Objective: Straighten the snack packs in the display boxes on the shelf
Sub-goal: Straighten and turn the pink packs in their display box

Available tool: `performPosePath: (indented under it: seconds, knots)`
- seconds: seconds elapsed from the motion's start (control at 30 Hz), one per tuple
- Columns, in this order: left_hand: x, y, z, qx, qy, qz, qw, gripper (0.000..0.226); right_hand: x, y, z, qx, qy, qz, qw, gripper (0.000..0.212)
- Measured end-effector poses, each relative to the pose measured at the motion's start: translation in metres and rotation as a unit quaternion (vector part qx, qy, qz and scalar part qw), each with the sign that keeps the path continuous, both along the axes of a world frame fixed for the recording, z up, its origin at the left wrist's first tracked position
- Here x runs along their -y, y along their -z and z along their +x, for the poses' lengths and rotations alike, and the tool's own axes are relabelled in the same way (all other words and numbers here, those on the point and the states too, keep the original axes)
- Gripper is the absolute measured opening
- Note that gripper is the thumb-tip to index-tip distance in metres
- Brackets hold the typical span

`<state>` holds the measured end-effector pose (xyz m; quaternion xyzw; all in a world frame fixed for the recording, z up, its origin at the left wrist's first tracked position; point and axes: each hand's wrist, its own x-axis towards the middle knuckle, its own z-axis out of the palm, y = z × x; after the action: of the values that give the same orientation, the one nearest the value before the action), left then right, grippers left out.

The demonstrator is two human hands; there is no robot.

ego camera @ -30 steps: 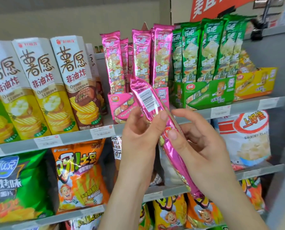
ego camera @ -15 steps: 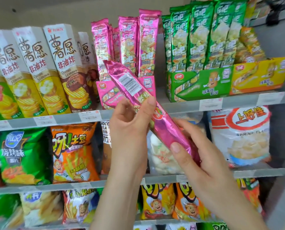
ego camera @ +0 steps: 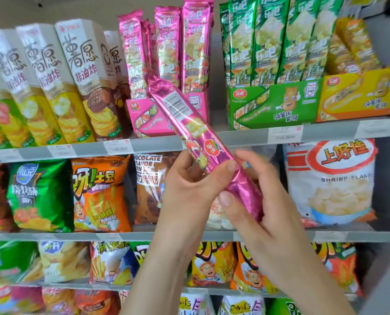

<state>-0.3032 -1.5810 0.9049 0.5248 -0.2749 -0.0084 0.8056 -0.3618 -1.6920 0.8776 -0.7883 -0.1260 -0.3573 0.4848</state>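
A long pink foil snack pack (ego camera: 185,117) slants in front of the shelf, its top end up-left, barcode side toward me. My left hand (ego camera: 189,189) pinches its middle between thumb and fingers. My right hand (ego camera: 264,205) grips its lower end. Behind it stands the pink display box (ego camera: 144,119) with several upright pink packs (ego camera: 169,48). To the right are a green display box (ego camera: 273,105) full of upright green packs (ego camera: 269,39) and a yellow display box (ego camera: 360,96) with leaning yellow packs (ego camera: 353,46).
Tall beige chip cartons (ego camera: 75,83) stand left of the pink box on the same shelf (ego camera: 246,136). Lower shelves hold chip bags: green (ego camera: 39,196), orange (ego camera: 100,194), brown chocolate (ego camera: 148,189) and a white shrimp-flakes bag (ego camera: 330,183).
Both hands have kept hold of the pink pack and raised it toward the pink box. My right hand slid down to its lower end. The view has tilted downward.
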Motion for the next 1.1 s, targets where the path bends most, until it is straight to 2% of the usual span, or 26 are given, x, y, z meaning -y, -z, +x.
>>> performPosePath:
  seconds: [0.13, 0.3, 0.37, 0.43, 0.53, 0.6, 0.83, 0.97, 1.03, 1.1]
  knots:
    - [-0.003, 0.000, 0.004, 0.019, -0.036, 0.009, 0.999, 0.015, -0.002, 0.003, 0.003, 0.040, 0.029, -0.019, 0.999, 0.045]
    - [-0.003, 0.003, 0.005, 0.039, -0.043, 0.024, 0.998, 0.034, -0.004, 0.006, 0.006, 0.069, 0.058, -0.002, 0.996, 0.042]
    - [-0.004, 0.004, 0.006, 0.034, -0.018, 0.011, 0.999, 0.033, -0.002, 0.006, 0.007, 0.075, 0.054, 0.032, 0.995, 0.040]
    - [-0.006, 0.004, 0.008, 0.017, 0.005, -0.006, 1.000, 0.033, -0.001, 0.006, 0.007, 0.071, 0.031, 0.088, 0.993, 0.037]
    - [-0.008, 0.004, 0.012, -0.005, 0.004, -0.026, 1.000, 0.045, -0.003, 0.006, 0.005, 0.056, -0.017, 0.149, 0.987, 0.031]
    - [-0.007, 0.005, 0.013, -0.005, 0.004, -0.020, 1.000, 0.049, -0.006, 0.006, 0.004, 0.051, -0.032, 0.151, 0.987, 0.030]
    - [-0.012, 0.010, 0.011, -0.002, 0.094, -0.053, 0.994, 0.035, -0.007, 0.004, 0.005, 0.000, -0.051, 0.146, 0.988, 0.031]
    - [-0.007, 0.012, 0.009, -0.008, 0.050, -0.079, 0.996, 0.033, -0.008, 0.004, 0.006, -0.019, -0.072, 0.166, 0.983, 0.022]
    - [-0.006, 0.011, 0.010, -0.007, 0.030, -0.096, 0.995, 0.030, -0.009, 0.005, 0.003, -0.023, -0.085, 0.173, 0.981, 0.031]
    - [-0.007, 0.009, 0.012, -0.002, 0.011, -0.105, 0.994, 0.028, -0.009, 0.007, -0.001, -0.030, -0.045, 0.094, 0.994, 0.048]
